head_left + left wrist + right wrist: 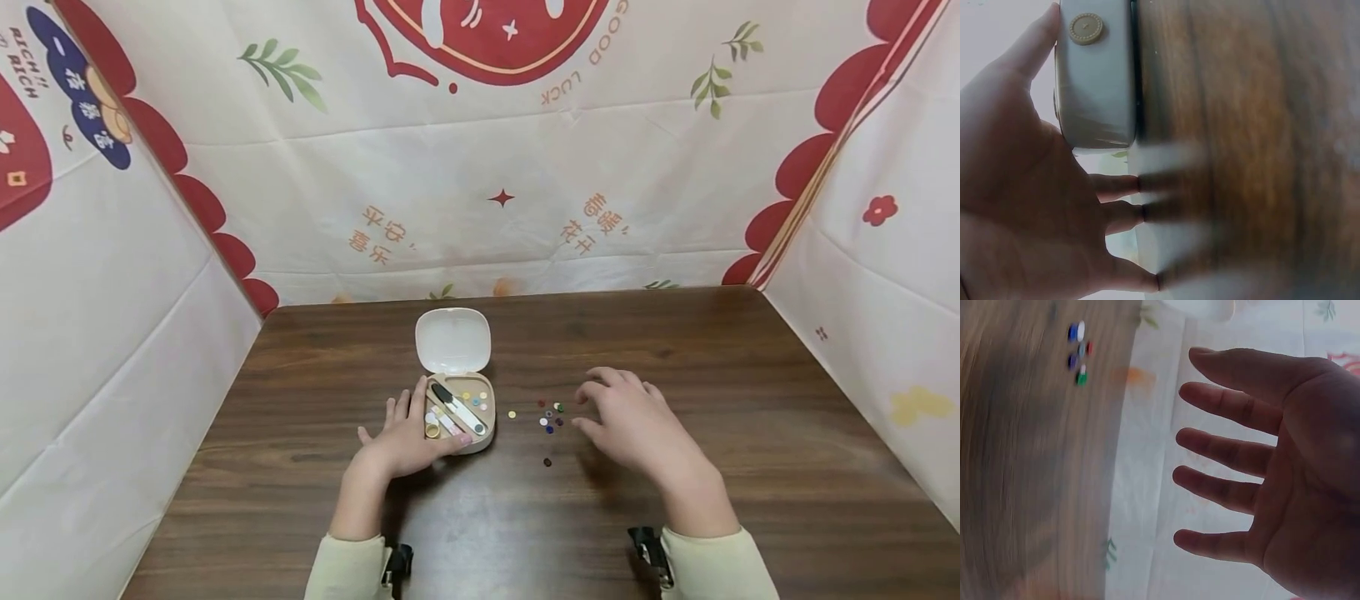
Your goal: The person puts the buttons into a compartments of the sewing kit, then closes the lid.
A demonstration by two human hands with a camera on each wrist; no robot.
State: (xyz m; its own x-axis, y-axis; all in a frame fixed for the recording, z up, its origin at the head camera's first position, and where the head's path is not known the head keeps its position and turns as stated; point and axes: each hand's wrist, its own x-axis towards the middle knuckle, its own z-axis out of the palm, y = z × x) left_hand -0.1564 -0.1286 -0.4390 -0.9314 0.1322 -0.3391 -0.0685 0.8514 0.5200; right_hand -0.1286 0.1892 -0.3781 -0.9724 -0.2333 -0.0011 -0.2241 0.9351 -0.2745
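Observation:
A small beige sewing box (487, 437) stands on the table with its white lid (453, 340) raised at the back. Inside lie a white tool with a dark end (458, 409), a gold-coloured round item (432, 431) and several pale buttons (476, 402). My left hand (401, 442) rests against the box's left and front sides, thumb and fingers spread and fairly straight. Several small coloured buttons (550, 429) lie loose to the right of the box. My right hand (637, 421) hovers just right of them, fingers apart and slightly bent, holding nothing.
The brown wooden table (480, 517) carries everything. One yellow button (512, 414) lies between the box and the group, and a dark button (547, 462) lies nearer the front. Printed white cloth (465, 167) hangs behind the table and at both sides.

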